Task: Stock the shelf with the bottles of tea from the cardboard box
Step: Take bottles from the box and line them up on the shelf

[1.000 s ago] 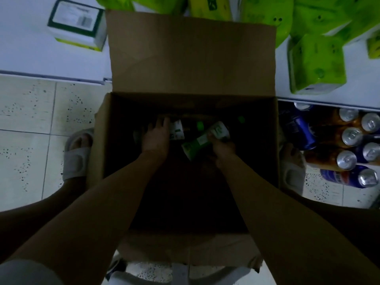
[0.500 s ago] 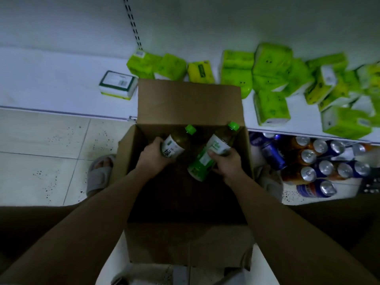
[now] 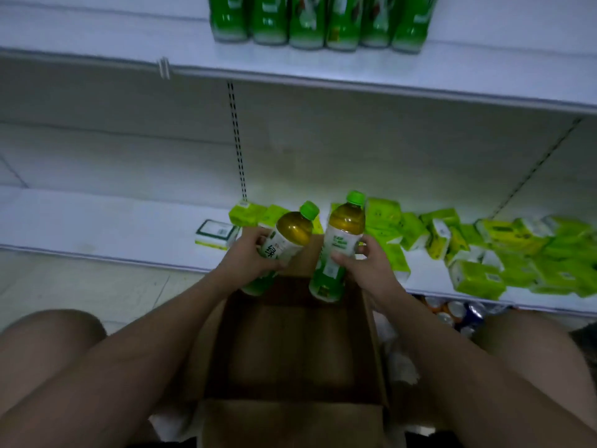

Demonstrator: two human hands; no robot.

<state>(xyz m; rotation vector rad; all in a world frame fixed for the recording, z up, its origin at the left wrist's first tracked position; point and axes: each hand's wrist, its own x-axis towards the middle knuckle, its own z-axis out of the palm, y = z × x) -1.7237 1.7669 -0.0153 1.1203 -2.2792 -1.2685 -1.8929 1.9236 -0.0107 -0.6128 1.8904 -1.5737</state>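
Observation:
I hold two tea bottles above the open cardboard box point(image 3: 290, 412), which sits on the floor between my knees. My left hand point(image 3: 250, 255) grips one bottle point(image 3: 286, 240) by its white and green label; it tilts to the right, green cap up. My right hand point(image 3: 366, 265) grips the other bottle point(image 3: 339, 245), nearly upright, with amber tea showing under its green cap. The box's inside is dark and I see no bottles in it. On the upper shelf point(image 3: 355, 72) stands a row of several tea bottles point(image 3: 318, 22), with only their green lower halves in view.
The lower shelf point(image 3: 97, 227) holds many green and yellow tissue packs point(image 3: 504, 253) to the right and a small white and green box point(image 3: 216, 234) behind my left hand. Drink cans point(image 3: 458, 313) lie on the floor under it at right. My knees flank the box.
Both hands have lifted the two bottles out of the box and up in front of the lower shelf. My view has tilted upward, bringing the upper shelf into sight.

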